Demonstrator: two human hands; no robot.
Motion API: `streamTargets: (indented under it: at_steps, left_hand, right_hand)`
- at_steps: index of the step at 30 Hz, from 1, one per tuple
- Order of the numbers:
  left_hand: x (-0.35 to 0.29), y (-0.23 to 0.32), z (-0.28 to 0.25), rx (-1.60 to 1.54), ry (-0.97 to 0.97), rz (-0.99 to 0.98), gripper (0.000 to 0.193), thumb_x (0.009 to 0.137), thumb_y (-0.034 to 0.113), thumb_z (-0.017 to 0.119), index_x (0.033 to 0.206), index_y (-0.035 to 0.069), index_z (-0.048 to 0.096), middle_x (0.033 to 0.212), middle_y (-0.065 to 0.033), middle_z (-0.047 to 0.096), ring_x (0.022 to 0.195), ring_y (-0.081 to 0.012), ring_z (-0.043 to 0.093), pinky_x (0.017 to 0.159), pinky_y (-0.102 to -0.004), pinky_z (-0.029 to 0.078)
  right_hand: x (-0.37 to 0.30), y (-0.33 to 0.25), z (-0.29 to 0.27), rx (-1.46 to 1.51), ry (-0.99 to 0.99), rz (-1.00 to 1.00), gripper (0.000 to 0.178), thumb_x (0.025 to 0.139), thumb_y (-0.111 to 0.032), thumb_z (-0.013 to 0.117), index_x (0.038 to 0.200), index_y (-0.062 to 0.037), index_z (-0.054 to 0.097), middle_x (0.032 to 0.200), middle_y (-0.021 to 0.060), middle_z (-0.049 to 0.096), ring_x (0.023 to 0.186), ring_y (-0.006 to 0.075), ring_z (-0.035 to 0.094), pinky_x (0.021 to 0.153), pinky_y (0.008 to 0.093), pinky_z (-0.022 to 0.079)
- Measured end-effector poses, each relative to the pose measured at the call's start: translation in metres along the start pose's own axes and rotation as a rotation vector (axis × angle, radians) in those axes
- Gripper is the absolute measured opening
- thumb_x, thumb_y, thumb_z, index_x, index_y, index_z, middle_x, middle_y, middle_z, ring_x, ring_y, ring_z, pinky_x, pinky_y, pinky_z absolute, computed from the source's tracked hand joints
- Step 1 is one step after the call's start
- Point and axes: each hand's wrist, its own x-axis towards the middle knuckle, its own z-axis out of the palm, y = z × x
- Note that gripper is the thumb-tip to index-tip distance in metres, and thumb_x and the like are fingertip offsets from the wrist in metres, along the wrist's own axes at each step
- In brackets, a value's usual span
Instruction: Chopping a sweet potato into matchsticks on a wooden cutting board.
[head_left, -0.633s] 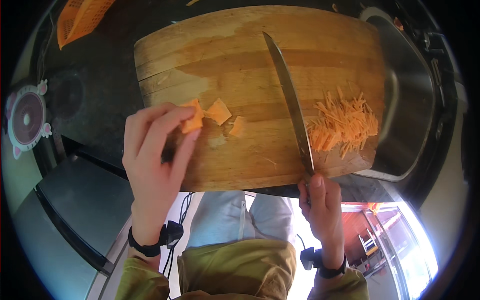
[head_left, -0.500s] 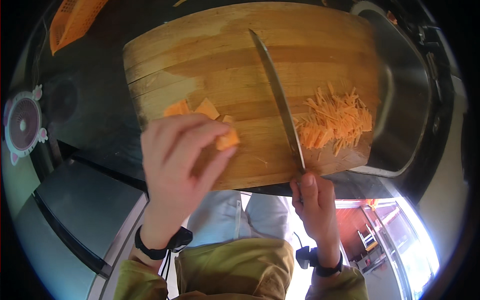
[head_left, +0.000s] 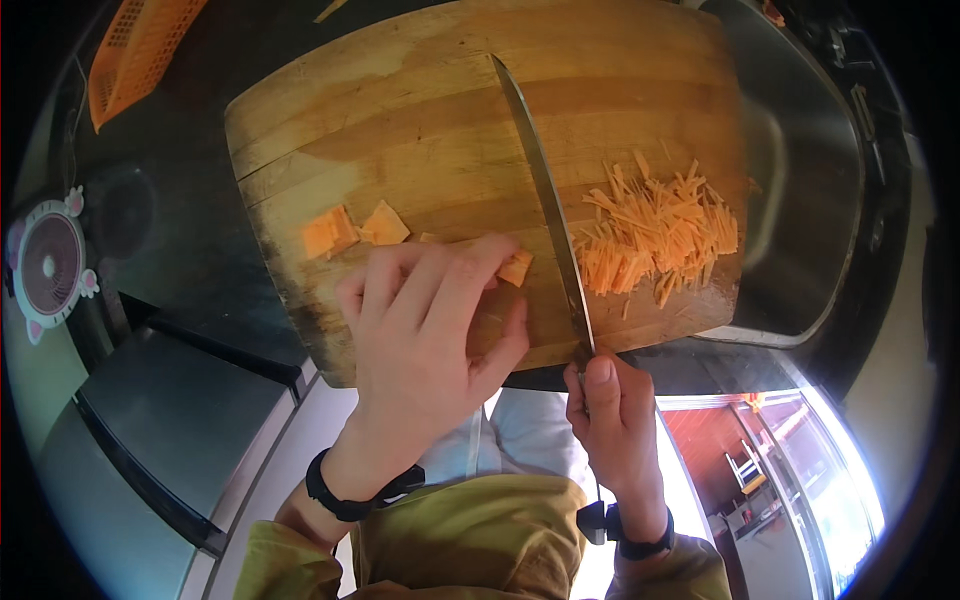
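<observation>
On the wooden cutting board [head_left: 400, 110], my left hand [head_left: 420, 320] curls its fingers over an orange vegetable piece [head_left: 516, 268], partly hidden beneath the fingertips. In my right hand [head_left: 618, 410] is the handle of a long kitchen knife [head_left: 545, 190], its blade slanting away to the far left over the board. The edge is a short way right of the held piece. Right of the blade lies a heap of thin orange shreds [head_left: 665, 235]. Two more blocks, a left chunk [head_left: 329, 232] and a flatter chunk [head_left: 384, 223], rest beyond my left hand.
A metal sink [head_left: 800, 200] lies right of the board, which overlaps its edge. Far left on the dark counter [head_left: 200, 200] is an orange plastic basket [head_left: 140, 60]. A small round fan [head_left: 50, 265] with a pink-and-white rim stands at the left.
My left hand has moved right with the orange piece, closer to the knife, uncovering the two chunks at the left. The knife has shifted slightly left and stays in my right hand.
</observation>
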Motion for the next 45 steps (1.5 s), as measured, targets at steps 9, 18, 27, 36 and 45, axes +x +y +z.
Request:
streamTargets:
  at_steps: [9,18,27,36,45]
  left_hand:
    - [0.008,-0.024,0.0,-0.087,0.074,0.137,0.028,0.071,0.008,0.079,0.095,0.019,0.07,0.096,0.0034,0.067,0.09,-0.0214,0.058,0.084,-0.037,0.038]
    - [0.005,-0.017,0.001,-0.042,-0.018,0.231,0.026,0.068,0.012,0.083,0.091,0.017,0.071,0.097,0.0033,0.068,0.092,-0.0214,0.059,0.088,-0.0364,0.038]
    - [0.009,-0.019,0.006,-0.171,0.055,0.207,0.03,0.066,0.005,0.083,0.092,0.011,0.07,0.098,-0.0018,0.069,0.091,-0.0276,0.06,0.079,-0.0382,0.048]
    - [0.019,-0.025,0.0,-0.205,-0.013,0.341,0.033,0.066,0.002,0.083,0.095,0.007,0.069,0.095,-0.0057,0.07,0.084,-0.0283,0.062,0.072,-0.0357,0.052]
    - [0.016,-0.029,0.01,-0.181,0.022,0.439,0.035,0.066,-0.002,0.081,0.097,0.007,0.068,0.091,-0.0069,0.067,0.08,-0.0274,0.061,0.07,-0.0358,0.052]
  right_hand:
    - [-0.004,0.007,0.008,0.018,-0.033,-0.009,0.042,0.105,-0.028,0.053,0.078,0.004,0.05,0.055,0.0105,0.043,0.052,0.0151,0.034,0.048,0.0338,0.035]
    - [-0.005,0.002,0.008,0.033,-0.103,0.007,0.05,0.108,-0.04,0.041,0.081,0.0004,0.053,0.06,-0.0002,0.045,0.056,0.0065,0.041,0.051,0.0249,0.035]
    - [-0.003,-0.001,0.012,0.01,-0.051,-0.048,0.039,0.103,-0.027,0.055,0.081,0.0042,0.052,0.055,0.0198,0.045,0.047,0.0354,0.038,0.047,0.0391,0.038]
    - [0.0,-0.002,-0.001,-0.022,-0.092,-0.047,0.038,0.103,-0.027,0.055,0.082,0.0048,0.054,0.057,0.0213,0.048,0.05,0.0386,0.041,0.049,0.0401,0.04]
    - [0.008,0.004,-0.002,-0.025,-0.106,-0.079,0.039,0.104,-0.028,0.052,0.086,0.0062,0.057,0.065,0.0246,0.053,0.06,0.0439,0.049,0.058,0.0429,0.043]
